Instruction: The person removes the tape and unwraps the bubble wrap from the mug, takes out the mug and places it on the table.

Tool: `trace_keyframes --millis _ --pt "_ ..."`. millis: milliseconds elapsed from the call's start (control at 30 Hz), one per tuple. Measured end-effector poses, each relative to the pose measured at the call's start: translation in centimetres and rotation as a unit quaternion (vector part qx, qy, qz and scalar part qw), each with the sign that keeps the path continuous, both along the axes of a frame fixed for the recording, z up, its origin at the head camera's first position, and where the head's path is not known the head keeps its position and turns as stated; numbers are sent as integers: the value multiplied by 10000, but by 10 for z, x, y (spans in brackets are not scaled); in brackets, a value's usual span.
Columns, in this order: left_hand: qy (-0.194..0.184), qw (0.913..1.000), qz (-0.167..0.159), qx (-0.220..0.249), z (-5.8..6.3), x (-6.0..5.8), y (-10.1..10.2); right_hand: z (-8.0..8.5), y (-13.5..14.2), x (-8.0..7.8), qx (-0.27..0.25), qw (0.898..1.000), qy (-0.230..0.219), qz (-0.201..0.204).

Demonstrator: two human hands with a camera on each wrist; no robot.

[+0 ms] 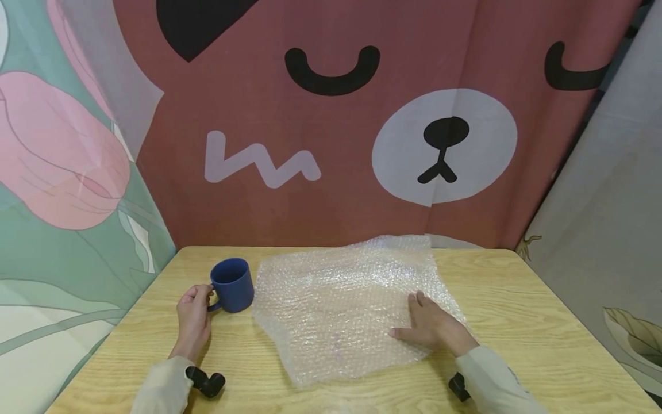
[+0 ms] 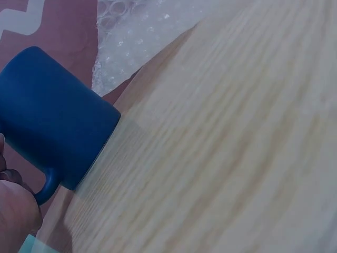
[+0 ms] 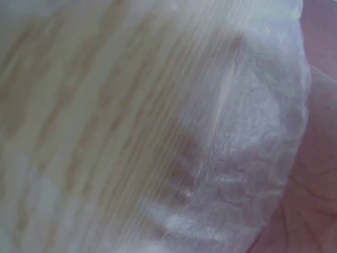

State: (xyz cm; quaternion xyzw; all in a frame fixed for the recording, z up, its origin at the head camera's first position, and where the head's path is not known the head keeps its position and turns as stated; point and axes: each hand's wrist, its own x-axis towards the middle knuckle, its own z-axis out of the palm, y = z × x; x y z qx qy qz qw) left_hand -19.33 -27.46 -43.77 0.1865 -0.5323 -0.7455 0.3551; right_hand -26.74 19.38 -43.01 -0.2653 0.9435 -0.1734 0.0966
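Note:
A dark blue mug stands upright at the left of the table, its handle turned toward the person. My left hand grips that handle with curled fingers; in the left wrist view the mug fills the left side, with part of the hand at its handle. Just right of the mug lies a sheet of clear bubble wrap, spread out with slightly raised edges. My right hand rests flat on its right part, fingers extended. The right wrist view shows the palm against the bubble wrap.
The light wood-grain table carries both things. Behind it hangs a reddish-brown curtain with an animal face. A floral cloth hangs at the left and a grey one at the right.

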Motion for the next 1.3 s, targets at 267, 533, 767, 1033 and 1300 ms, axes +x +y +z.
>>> trace_keyframes --millis 267,533,767,1033,1300 --pt "-114 9999 -23 -31 1 5 -5 -2 -3 -1 4 10000 -49 -35" --pt "-432 9977 -445 -263 3 12 -11 -1 -5 -1 30 9999 -106 -12" --pt "-848 9832 -1276 -993 7 12 -17 1 -1 0 88 9996 -221 -130" --pt "-1333 9589 -1658 -1878 8 15 -24 4 4 -2 62 9993 -346 -112" --pt "-1793 9506 -996 -2330 22 18 -23 8 9 -6 46 9996 -290 -4"
